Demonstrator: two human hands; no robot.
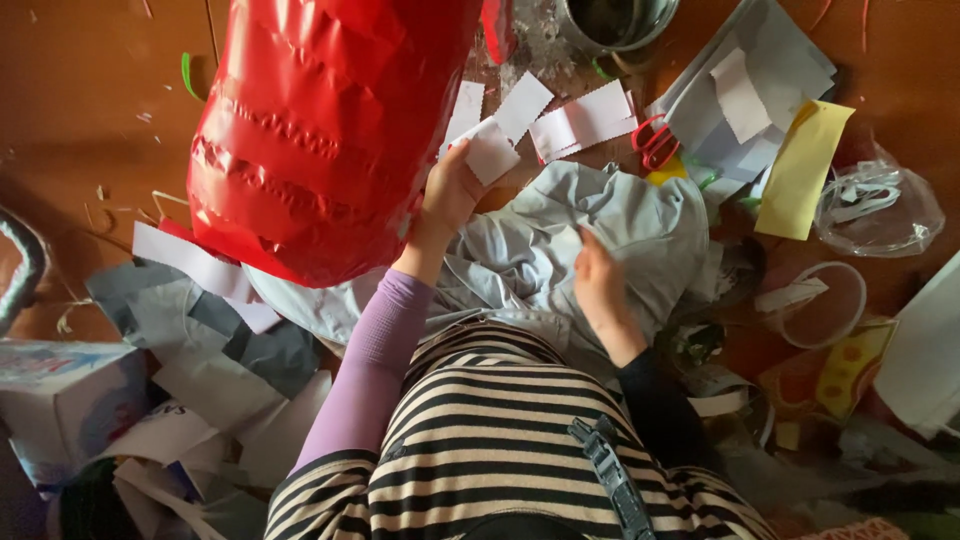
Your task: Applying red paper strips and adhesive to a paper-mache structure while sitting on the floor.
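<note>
White paper slip [492,150] was the thing your left hand [450,190] had pinched at its fingertips, held up just beside the big red glossy form [320,130] that filled the upper middle of the head view. Your fingers there were closed on the slip's lower edge, with the lilac sleeve [370,370] running back toward your striped top [490,440]. Your right hand [600,285] lay lower, resting on the crumpled grey paper [620,220] in your lap; its fingers looked curled against the sheet, but you could not tell from this angle whether they gripped it or only pressed on it. More white slips with scalloped edges [585,120] lay fanned out just beyond the held one, on the brown floor [80,90], next to red scissors [655,143]. A yellow paper strip [805,170] and a clear plastic bag [885,205] sat to the right, well apart from both hands, and a metal pot [615,20] stood at the top edge. As a judgement only: the red form showed no white slips on the face you could see, several cut slips waited loose, so most of the placing looked left to do.
</note>
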